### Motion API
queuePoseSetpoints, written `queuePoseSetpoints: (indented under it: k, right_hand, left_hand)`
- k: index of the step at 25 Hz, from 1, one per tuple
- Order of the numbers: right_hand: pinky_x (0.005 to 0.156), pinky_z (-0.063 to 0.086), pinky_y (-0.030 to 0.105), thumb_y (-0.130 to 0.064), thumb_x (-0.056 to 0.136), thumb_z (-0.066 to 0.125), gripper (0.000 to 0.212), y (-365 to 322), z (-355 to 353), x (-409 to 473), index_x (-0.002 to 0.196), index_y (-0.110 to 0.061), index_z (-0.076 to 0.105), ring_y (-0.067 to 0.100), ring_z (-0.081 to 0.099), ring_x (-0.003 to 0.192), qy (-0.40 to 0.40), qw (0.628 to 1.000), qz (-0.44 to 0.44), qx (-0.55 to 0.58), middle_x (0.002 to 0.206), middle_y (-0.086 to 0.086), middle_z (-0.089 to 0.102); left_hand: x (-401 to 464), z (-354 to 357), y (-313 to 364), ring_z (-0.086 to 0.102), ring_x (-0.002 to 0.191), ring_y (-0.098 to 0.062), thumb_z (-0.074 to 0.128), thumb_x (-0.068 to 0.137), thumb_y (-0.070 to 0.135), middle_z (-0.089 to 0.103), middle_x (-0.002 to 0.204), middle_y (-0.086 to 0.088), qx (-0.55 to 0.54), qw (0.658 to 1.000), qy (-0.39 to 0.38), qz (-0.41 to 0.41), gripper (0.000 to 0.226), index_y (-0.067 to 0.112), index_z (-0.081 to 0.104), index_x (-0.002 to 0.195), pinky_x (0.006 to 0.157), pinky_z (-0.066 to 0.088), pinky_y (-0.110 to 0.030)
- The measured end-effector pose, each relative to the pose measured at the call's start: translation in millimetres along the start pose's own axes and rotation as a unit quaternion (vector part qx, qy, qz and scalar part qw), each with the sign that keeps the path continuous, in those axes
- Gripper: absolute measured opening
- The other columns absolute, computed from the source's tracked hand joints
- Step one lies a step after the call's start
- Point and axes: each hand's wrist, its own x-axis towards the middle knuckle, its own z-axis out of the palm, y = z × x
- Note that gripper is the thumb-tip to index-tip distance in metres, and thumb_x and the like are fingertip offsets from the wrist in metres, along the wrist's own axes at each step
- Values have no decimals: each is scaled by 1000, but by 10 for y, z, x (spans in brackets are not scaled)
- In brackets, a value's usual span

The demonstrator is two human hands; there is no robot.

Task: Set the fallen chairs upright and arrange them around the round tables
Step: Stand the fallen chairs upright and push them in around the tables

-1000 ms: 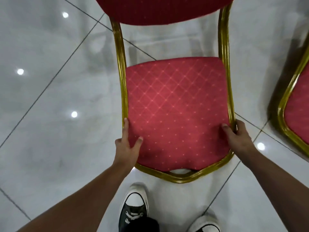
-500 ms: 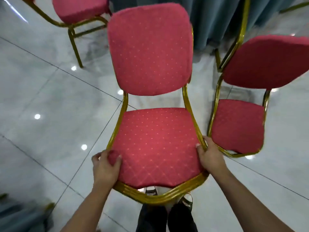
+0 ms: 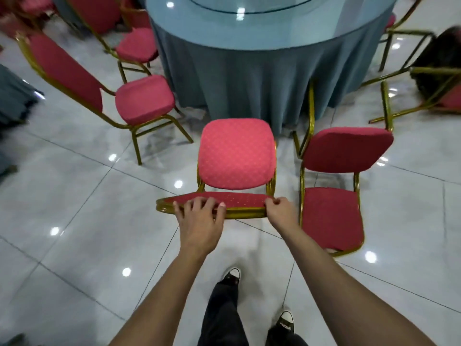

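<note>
A red padded chair with a gold frame (image 3: 237,153) stands upright in front of me and faces the round table (image 3: 249,78), which has a blue cloth and a glass top. I look down on its backrest edge-on. My left hand (image 3: 199,216) grips the top of the backrest, fingers curled over the pad. My right hand (image 3: 280,211) grips its right corner. A second red chair (image 3: 331,218) lies on its back just to the right, legs pointing at the table.
Two upright red chairs (image 3: 144,98) (image 3: 137,43) stand at the table's left. A tipped chair (image 3: 424,83) and a dark object (image 3: 444,53) lie at the far right. Another blue cloth (image 3: 12,96) hangs at the left edge. My feet stand on glossy tile.
The chair I hold has swung up from lying on its back to standing upright. Both hands stayed on its backrest. My view has lifted to take in the table.
</note>
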Motion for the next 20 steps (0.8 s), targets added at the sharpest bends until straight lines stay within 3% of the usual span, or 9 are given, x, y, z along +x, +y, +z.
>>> queuePoseSetpoints:
  k: [2,5,8,13,16,20]
  right_hand:
    - [104,42,47,-48,100,41,47,-221,60,-27,126,-12,57,40,52,119,63,997,-37,-9,124,20,60]
    - [110,34,50,-57,101,35,53,-530,118,21,139,-22,45,40,44,129,123,988,-86,-32,137,20,50]
    - [116,26,50,-56,102,34,64,-838,83,270,156,-23,24,40,31,141,96,990,-104,2,151,23,32]
    - [118,21,48,-59,102,30,72,-1269,53,737,161,-26,6,39,23,147,45,995,-87,-12,160,22,14]
    - [117,30,51,-63,100,32,71,-1370,16,881,159,-29,11,38,34,142,13,995,-91,-32,157,17,22]
    - [112,39,48,-48,101,48,63,-1312,-307,903,156,-25,27,30,47,135,7,992,-129,-4,148,12,46]
  left_hand:
    - [214,-92,63,48,123,-26,28,97,60,58,117,1,-8,998,31,56,45,33,59,113,121,12,-61]
    - [725,-232,44,50,122,-26,29,99,65,57,116,0,-4,995,42,89,44,35,55,117,120,16,-60]
    - [1315,-359,132,49,122,-26,29,98,66,56,117,-1,-11,994,38,101,44,36,54,118,119,16,-60]
    - [2037,-481,139,45,128,-30,27,98,67,54,125,-6,-13,995,15,101,46,39,52,125,120,14,-62]
    - [2205,-507,115,40,134,-32,27,101,62,50,131,-8,-4,995,14,103,47,35,50,132,121,8,-62]
    - [2199,-566,426,41,135,-34,31,104,44,57,130,-8,46,994,6,98,35,25,56,119,117,13,-67]
